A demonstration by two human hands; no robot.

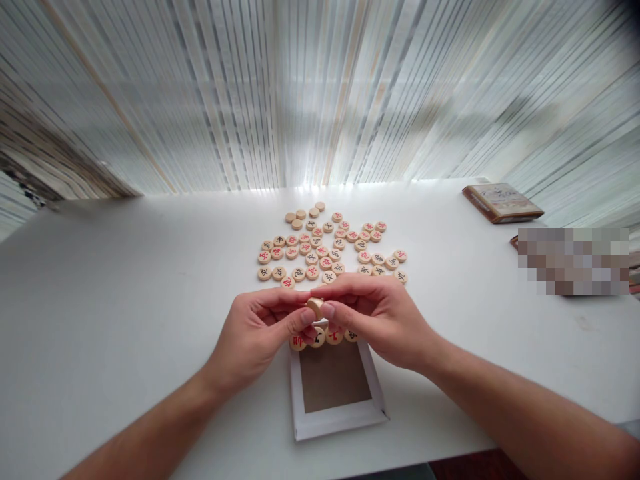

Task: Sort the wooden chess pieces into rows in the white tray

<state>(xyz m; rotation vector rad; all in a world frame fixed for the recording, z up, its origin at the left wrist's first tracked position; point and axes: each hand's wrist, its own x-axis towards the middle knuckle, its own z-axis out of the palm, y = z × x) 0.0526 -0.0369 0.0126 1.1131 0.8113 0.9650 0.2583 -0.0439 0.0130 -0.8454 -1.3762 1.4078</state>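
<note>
Between the fingertips of both hands is a round wooden Chinese chess piece, tilted on edge so its character is hidden. My left hand pinches it from the left, thumb in front. From the other side my right hand grips it with thumb and fingers. Just below, a white box lid or tray with a brown inner base lies on the table. A row of chess pieces with red and black characters runs along its far end, partly covered by my fingers.
Beyond my hands, many loose chess pieces lie spread on the white table, several blank side up at the back. A brown-edged box stands at the back right, with a blurred-out object nearer. A striped string curtain hangs behind.
</note>
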